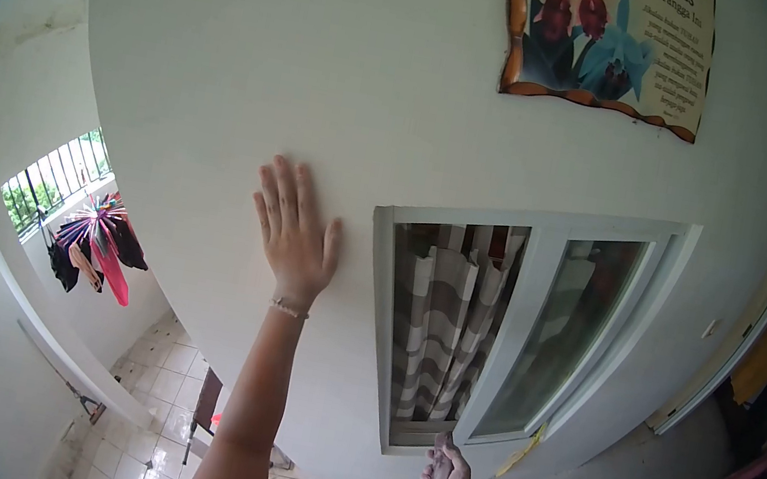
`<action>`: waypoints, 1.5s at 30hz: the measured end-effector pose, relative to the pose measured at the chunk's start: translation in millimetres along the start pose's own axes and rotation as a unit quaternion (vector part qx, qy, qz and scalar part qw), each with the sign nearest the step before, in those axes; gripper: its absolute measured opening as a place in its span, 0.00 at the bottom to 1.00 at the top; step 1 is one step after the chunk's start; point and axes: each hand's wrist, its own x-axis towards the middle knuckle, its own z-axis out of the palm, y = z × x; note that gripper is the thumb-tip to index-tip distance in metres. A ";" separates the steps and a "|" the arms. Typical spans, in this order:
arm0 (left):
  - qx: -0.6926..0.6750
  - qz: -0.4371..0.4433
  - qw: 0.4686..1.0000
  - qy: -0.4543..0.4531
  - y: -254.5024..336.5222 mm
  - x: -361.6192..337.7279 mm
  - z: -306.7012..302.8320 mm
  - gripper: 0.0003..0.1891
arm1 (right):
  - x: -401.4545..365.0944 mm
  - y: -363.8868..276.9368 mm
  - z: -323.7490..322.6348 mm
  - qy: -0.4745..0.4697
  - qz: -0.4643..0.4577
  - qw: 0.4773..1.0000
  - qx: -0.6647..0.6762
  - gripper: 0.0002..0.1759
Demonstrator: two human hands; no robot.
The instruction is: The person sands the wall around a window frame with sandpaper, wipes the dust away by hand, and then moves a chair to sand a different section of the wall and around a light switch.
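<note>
Left hand (pixel 296 230) is up on the white wall (pixel 231 62), palm pressed flat, fingers spread and pointing upward, a thin bracelet (pixel 289 308) at the wrist. It sits just left of the window frame (pixel 370 319), near its upper corner but not touching it.

Down low, the right hand (pixel 448 474) is curled closed around a small pale object (pixel 441 470). What it is, I cannot tell; it is too small and mostly hidden by the fingers. That hand is right at the bottom edge of the frame, below the centre post between the two panes.

Inside the frame, the left pane shows a curtain (pixel 439 330) striped grey and white, hanging in folds behind the glass. The right pane (pixel 573 322) is darker, with a strip of the same fabric along its left side.

Above the window hangs a plaque (pixel 610 39) with painted orchids and lines of text. Far left, by a barred opening, laundry (pixel 94 242) dangles from a round hanger. Pale floor tiles (pixel 137 442) lie below.
</note>
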 end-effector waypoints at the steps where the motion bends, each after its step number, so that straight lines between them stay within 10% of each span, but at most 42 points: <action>1: 0.000 0.006 1.000 0.001 -3.3 -1.6 1.7 0.39 | -0.6 -1.0 10.3 -0.001 -0.005 1.000 0.030 0.14; 8: -0.108 -0.006 0.986 0.127 25.9 9.0 -37.3 0.38 | -39.1 -13.9 48.0 -0.086 -0.043 0.991 -0.092 0.16; 15: 0.028 0.039 0.999 0.000 25.6 23.5 -1.1 0.32 | -54.2 -31.2 108.8 -0.141 -0.110 0.946 -0.271 0.26; 17: 0.032 0.046 0.998 -0.013 21.9 9.8 2.8 0.33 | -43.8 -43.1 139.6 -0.168 -0.271 0.899 -0.299 0.23; 21: 0.021 0.047 0.999 -0.018 26.8 -27.2 12.8 0.43 | -15.2 -84.3 211.3 -0.118 -0.690 0.628 -0.340 0.21; 35: -0.027 0.035 0.998 0.042 34.2 -57.1 29.4 0.42 | 35.3 -168.6 323.4 0.020 -0.857 0.366 -0.361 0.20; 39: -0.001 0.046 0.998 0.046 32.5 -56.2 30.6 0.43 | 52.2 -192.5 312.8 0.123 -0.851 0.452 -0.239 0.16; 45: 0.000 0.042 0.998 0.054 33.6 -59.0 33.8 0.42 | 55.7 -147.9 335.2 -0.012 -0.855 0.408 -0.319 0.17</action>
